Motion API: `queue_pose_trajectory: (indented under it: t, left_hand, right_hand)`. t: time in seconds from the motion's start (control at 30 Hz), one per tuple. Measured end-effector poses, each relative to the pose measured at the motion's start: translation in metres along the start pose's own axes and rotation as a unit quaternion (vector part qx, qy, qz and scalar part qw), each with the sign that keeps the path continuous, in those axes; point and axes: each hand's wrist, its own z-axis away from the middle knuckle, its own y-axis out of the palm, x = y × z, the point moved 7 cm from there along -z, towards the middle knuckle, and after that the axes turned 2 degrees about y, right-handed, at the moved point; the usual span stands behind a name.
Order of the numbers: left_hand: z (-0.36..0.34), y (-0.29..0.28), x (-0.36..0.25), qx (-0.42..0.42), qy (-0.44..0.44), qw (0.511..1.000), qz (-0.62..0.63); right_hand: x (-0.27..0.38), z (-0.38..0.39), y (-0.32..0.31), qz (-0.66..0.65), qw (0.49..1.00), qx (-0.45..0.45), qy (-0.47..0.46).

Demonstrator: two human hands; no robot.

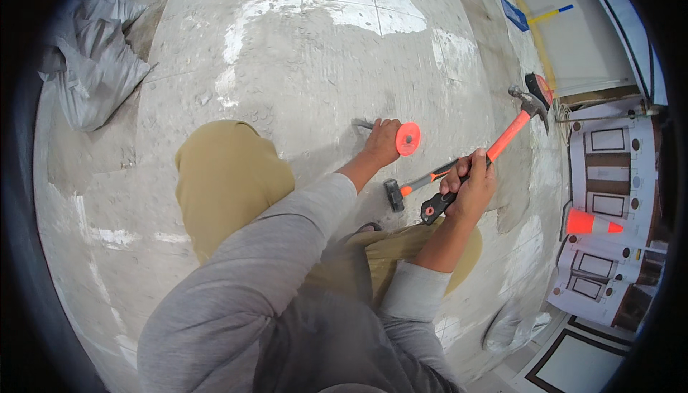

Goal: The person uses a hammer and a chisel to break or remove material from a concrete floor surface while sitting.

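Observation:
My left hand (383, 142) is wrapped round a cold chisel (364, 123) with a round orange hand guard (408, 139). Its grey blade end points left, close to the worn floor, though I cannot tell if it touches. In my right hand (469, 181) is a claw hammer (509, 137), gripped on the black lower part of its orange handle. The hammer's head is raised toward the upper right, away from the chisel. Beneath that hand lies a club hammer (394, 195) with a dark block head and an orange-and-grey handle, partly hidden by my fingers.
A crumpled white sack (100, 67) lies at far left. Toward the right are a black-and-red round object (539, 90), an orange cone (592, 222) on its side, and printed covering sheets (602, 156). A blue tool with a yellow handle (543, 16) stands farther off. White patches mark the floor (315, 70).

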Motion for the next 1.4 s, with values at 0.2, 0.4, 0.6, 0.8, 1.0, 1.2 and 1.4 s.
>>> queue_pose_trajectory:
  t: [0.2, 0.4, 0.6, 0.8, 1.0, 1.2, 1.4]
  left_hand:
    - [0.035, -0.013, 0.027, 0.038, -0.036, 0.999, 0.003]
    - [0.065, 0.005, 0.004, 0.032, -0.098, 0.992, 0.074]
    - [0.042, 0.004, -0.026, 0.033, -0.033, 0.997, 0.062]
    - [0.049, -0.006, 0.027, 0.004, -0.013, 1.0, 0.001]
    - [0.065, 0.001, 0.02, 0.111, -0.113, 0.985, -0.07]
    - [0.061, -0.007, 0.023, 0.071, -0.081, 0.991, -0.076]
    - [0.058, -0.023, 0.044, 0.071, -0.209, 0.971, -0.089]
  right_hand:
    - [0.003, -0.001, -0.003, -0.027, 1.0, -0.008, 0.008]
    - [0.007, 0.003, 0.004, -0.046, 0.999, 0.008, 0.006]
    - [0.011, 0.009, -0.003, -0.033, 0.999, -0.001, -0.003]
    - [0.015, 0.014, -0.006, -0.038, 0.999, 0.007, -0.014]
    - [0.015, 0.013, -0.015, -0.038, 0.999, -0.002, -0.016]
    - [0.016, 0.015, -0.008, -0.04, 0.999, 0.009, -0.008]
    - [0.015, 0.011, -0.016, -0.025, 0.999, -0.004, -0.019]
